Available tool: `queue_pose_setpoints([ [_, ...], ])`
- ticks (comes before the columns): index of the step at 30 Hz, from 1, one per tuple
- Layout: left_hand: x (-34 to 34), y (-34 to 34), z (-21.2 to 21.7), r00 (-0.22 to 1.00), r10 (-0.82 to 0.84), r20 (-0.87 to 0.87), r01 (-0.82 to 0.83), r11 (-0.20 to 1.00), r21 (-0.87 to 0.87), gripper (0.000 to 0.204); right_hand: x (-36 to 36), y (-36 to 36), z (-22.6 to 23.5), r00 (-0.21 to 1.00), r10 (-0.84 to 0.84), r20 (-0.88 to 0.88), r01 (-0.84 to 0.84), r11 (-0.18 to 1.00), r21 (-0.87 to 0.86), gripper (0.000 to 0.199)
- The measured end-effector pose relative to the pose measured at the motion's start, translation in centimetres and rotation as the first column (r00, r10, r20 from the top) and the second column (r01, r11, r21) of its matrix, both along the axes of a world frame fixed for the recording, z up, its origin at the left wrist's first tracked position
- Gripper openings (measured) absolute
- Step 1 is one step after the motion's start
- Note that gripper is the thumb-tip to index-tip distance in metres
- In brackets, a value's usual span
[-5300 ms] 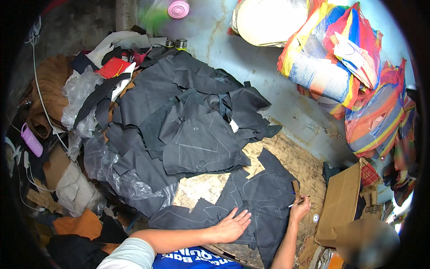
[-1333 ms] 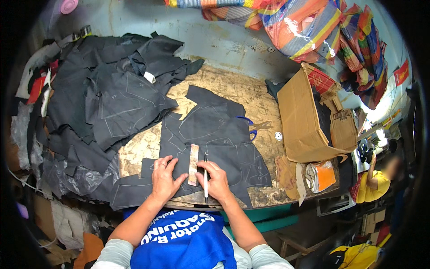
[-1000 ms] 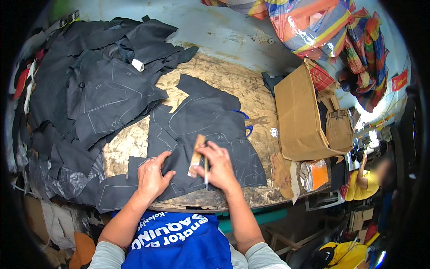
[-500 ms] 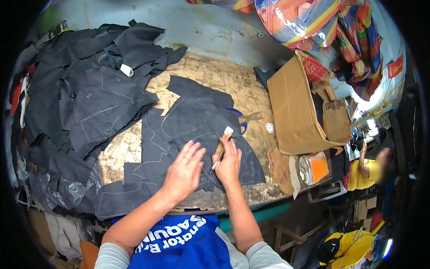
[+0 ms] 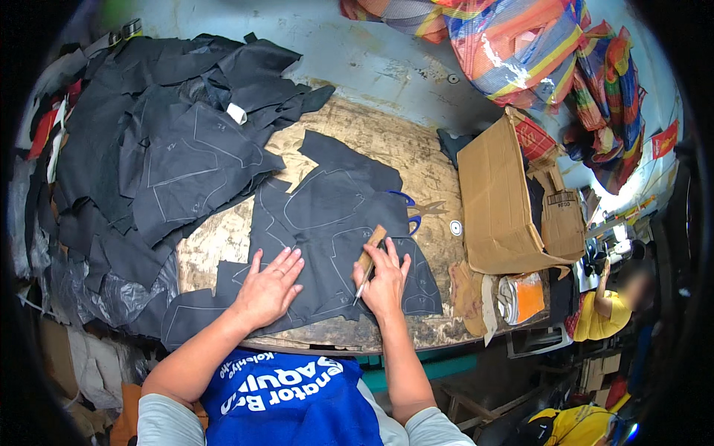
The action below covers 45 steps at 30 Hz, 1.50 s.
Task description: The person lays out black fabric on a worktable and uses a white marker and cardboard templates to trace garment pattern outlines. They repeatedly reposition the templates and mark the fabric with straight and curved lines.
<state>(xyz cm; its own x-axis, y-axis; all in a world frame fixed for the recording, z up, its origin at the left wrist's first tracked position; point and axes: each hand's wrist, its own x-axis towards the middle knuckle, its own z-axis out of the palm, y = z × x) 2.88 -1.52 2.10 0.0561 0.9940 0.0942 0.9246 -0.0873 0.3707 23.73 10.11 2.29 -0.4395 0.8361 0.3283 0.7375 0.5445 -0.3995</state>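
Left hand: my left hand (image 5: 269, 286) lies flat and open on the dark cloth (image 5: 335, 223), fingers spread.
Right hand: my right hand (image 5: 384, 276) grips a thin pen (image 5: 364, 280) and presses on a small wood block (image 5: 370, 250).
Cloth: it lies near the front edge of the counter (image 5: 372, 141), with pale lines drawn on it.
Scissors: scissors (image 5: 416, 212) lie just right of the cloth.
Box: a brown box (image 5: 494, 201) sits at the right edge.
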Motion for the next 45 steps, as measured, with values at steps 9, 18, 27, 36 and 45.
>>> queue_pose_setpoints([
  [9, -0.9, -0.8, -0.4, 0.949, 0.036, 0.313, -0.083, 0.987, 0.136, 0.033, -5.1, -5.6, 0.2, 0.959, 0.281, -0.046, -0.28, 0.96, 0.019, 0.039],
  [18, -1.4, 0.2, 1.2, 0.971, -0.003, 0.239, -0.008, 0.999, 0.045, 0.047, -4.0, -2.4, 0.7, 0.897, 0.403, -0.181, -0.431, 0.888, -0.158, 0.038],
  [27, -1.5, 1.9, 1.8, 0.985, -0.136, 0.11, 0.151, 0.979, -0.137, 0.075, -2.2, -0.8, -0.8, 0.596, -0.091, -0.798, -0.365, 0.854, -0.37, 0.028],
  [36, -0.3, 2.3, 1.3, 0.994, -0.035, 0.108, 0.045, 0.995, -0.087, 0.069, -0.6, -1.0, -0.9, 0.309, -0.323, -0.895, -0.386, 0.817, -0.428, 0.02],
  [45, -0.1, 2.9, 1.7, 0.992, -0.001, 0.122, 0.012, 0.996, -0.091, 0.07, -1.3, -2.3, 0.5, 0.391, -0.313, -0.865, -0.368, 0.809, -0.459, 0.016],
])
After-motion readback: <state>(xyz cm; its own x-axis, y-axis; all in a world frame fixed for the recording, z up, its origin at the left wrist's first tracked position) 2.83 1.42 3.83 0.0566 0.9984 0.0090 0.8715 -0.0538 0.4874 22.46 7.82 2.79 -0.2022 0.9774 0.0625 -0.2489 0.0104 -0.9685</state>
